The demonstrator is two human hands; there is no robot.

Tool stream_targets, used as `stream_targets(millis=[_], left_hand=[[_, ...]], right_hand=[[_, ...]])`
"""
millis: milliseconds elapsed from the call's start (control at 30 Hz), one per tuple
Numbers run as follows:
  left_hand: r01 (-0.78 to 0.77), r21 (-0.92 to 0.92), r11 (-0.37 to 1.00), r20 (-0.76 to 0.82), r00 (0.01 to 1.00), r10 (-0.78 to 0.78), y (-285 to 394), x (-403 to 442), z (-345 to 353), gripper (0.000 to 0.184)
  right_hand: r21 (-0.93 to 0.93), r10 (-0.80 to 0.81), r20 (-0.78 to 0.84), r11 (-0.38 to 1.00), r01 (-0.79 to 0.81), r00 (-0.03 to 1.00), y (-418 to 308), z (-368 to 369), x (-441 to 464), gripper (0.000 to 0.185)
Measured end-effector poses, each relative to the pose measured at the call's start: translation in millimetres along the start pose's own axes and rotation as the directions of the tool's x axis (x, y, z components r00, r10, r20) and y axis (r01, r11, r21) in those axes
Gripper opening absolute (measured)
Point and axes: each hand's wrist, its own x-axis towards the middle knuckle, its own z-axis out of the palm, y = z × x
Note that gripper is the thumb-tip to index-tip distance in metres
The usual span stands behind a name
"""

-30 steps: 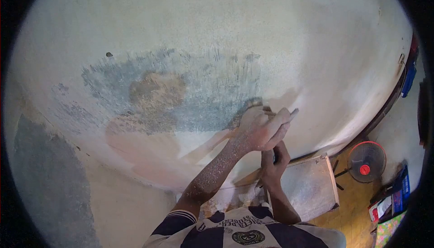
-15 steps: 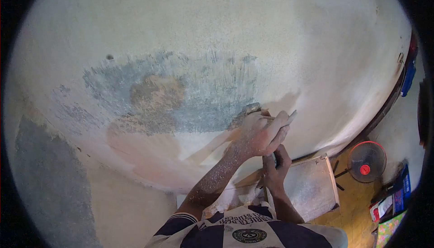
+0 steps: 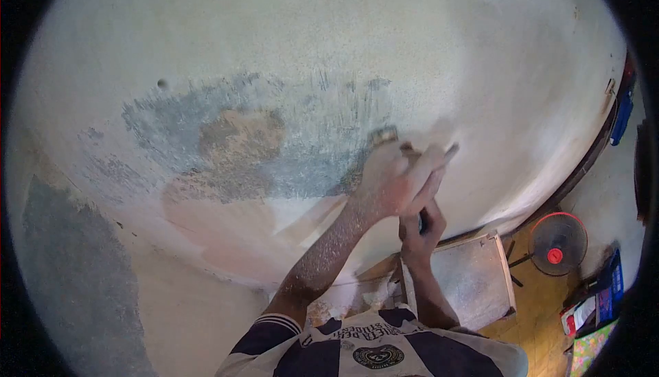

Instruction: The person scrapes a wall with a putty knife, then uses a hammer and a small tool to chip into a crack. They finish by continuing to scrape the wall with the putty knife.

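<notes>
My left hand [image 3: 397,181], dusted with pale powder, is closed around a tool against the pale wall [image 3: 343,27]. The tool's squarish, blurred head [image 3: 382,135] shows beyond my fingers, at the right end of a rough grey patch [image 3: 322,116]. A thin dark tip [image 3: 452,149] sticks out at the hand's right side. Just below, my right hand [image 3: 422,236] is closed around a small dark object [image 3: 422,223], mostly hidden by the fingers. Whether it belongs to the same tool cannot be told.
A wooden-edged panel or box [image 3: 473,284] stands at lower right, close to my right forearm. Beyond it are a fan with a red rim [image 3: 557,244] on the wooden floor [image 3: 539,322] and blue items [image 3: 608,291]. Another grey patch [image 3: 75,274] covers the wall at lower left.
My left hand and the tool head dipped slightly, then moved up the wall to a point higher than before. My right hand has risen a little too, still closed.
</notes>
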Motion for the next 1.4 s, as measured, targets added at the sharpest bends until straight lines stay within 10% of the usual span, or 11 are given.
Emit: stream_targets(millis=[367, 867, 1300, 1400], left_hand=[[0.217, -0.133, 0.967, 0.222, 0.957, -0.184, 16.6, -12.5, -4.8, 0.016], [-0.073, 0.082, 0.994, -0.032, 0.997, 0.076, 3.6, 15.1, -7.7, 0.016], [0.081, -0.225, 0.971, -0.007, 0.996, -0.085, 14.0, -20.2, 11.3, 0.012], [0.208, -0.194, 0.959, 0.195, 0.966, -0.17, 15.8, -17.9, 2.0, 0.018]], right_hand=[[0.061, 0.112, 0.008, 0.992, -0.112, 0.994, -3.7, -6.1, -24.0, 0.022], [0.112, 0.006, -0.045, 0.994, -0.001, 0.999, -8.3, 5.8, 2.3, 0.019], [-0.052, 0.148, 0.035, 0.988, -0.146, 0.988, -16.6, -12.4, -27.6, 0.023], [-0.028, 0.139, 0.028, 0.99, -0.138, 0.99, -17.4, -11.7, -27.9, 0.022]])
